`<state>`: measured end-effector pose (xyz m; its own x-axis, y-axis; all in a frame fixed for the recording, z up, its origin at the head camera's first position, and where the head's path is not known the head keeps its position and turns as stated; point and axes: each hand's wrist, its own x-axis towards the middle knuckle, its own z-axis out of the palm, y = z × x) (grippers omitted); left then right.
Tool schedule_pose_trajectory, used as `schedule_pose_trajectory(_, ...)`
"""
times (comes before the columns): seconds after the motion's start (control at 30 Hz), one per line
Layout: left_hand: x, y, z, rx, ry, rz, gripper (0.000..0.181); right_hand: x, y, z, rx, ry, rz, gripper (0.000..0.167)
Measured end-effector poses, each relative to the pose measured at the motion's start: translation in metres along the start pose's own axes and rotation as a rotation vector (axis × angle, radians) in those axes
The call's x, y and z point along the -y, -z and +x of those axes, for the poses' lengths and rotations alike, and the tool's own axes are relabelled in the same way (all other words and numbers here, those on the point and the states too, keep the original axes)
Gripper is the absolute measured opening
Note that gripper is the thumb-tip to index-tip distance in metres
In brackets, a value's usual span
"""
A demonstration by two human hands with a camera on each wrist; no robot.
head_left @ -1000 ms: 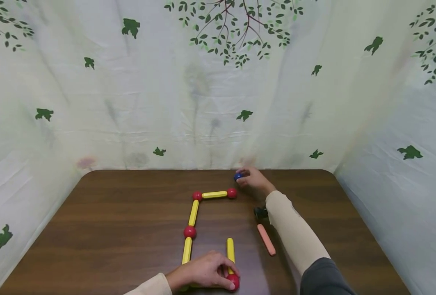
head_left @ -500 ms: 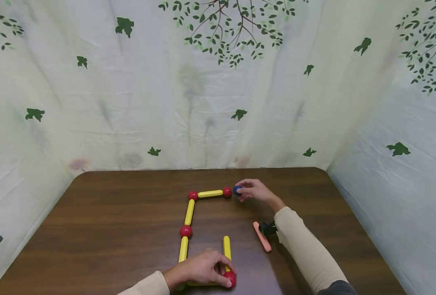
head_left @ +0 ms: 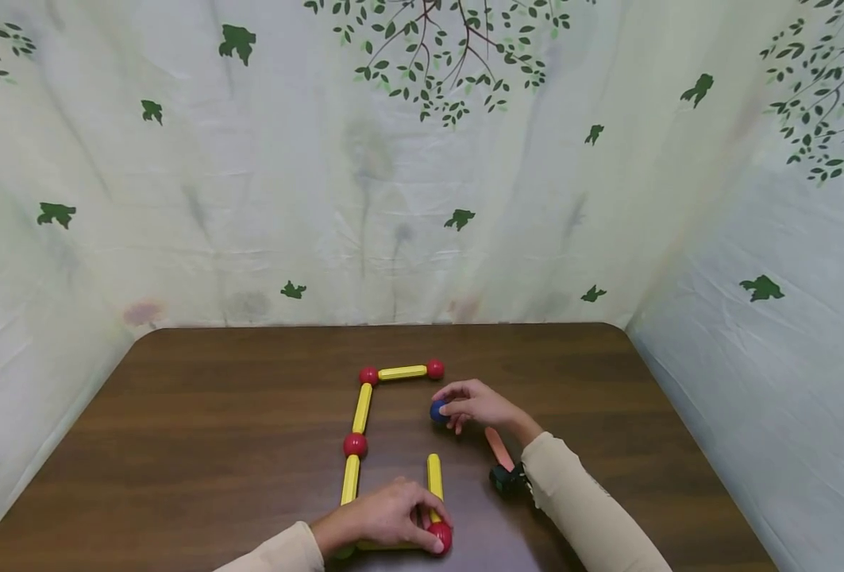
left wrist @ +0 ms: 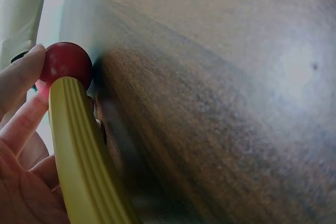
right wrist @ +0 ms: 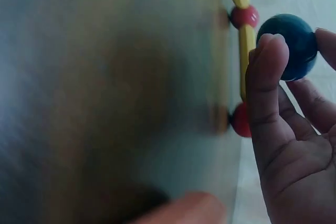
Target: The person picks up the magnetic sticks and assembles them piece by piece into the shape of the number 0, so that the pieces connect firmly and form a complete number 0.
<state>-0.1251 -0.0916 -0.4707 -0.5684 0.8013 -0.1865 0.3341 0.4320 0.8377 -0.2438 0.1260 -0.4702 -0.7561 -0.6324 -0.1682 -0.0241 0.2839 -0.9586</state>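
My left hand (head_left: 390,515) pinches a red ball (head_left: 441,540) between thumb and fingers near the table's front. A yellow stick (head_left: 434,473) joins that ball and points away from me, its far end free. In the left wrist view, another ridged yellow stick (left wrist: 84,156) runs up to the same red ball (left wrist: 65,65). My right hand (head_left: 484,407) holds a blue ball (head_left: 438,411) by its fingertips, over the table beyond the free stick end. The right wrist view shows the blue ball (right wrist: 299,51) pinched between thumb and fingers.
Yellow sticks (head_left: 360,409) and red balls (head_left: 355,444) form a connected chain along the left and back, ending at a red ball (head_left: 435,369). A pink stick (head_left: 496,445) lies under the right forearm, partly behind the black wrist camera (head_left: 506,480). A leaf-patterned cloth stands behind the table.
My right hand has brought the blue ball from the table's back edge toward me, past the far red ball. My left hand stays on its red ball.
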Motion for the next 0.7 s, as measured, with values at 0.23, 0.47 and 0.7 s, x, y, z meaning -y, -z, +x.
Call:
schedule_pose_trajectory(0.23,0.001,0.0,0.001,0.005,-0.025,-0.013,0.019,-0.005,-0.016,-0.005,0.041,-0.006,-0.082,0.029)
schedule_pose_trajectory(0.47,-0.001,0.001,0.001,0.018,-0.041,-0.018,0.019,-0.009,-0.023,-0.008,0.051,-0.013,-0.092,0.027)
schedule_pose_trajectory(0.7,-0.001,0.001,0.001,0.016,-0.042,-0.006,0.019,-0.012,-0.026,-0.01,0.052,0.001,-0.099,0.03)
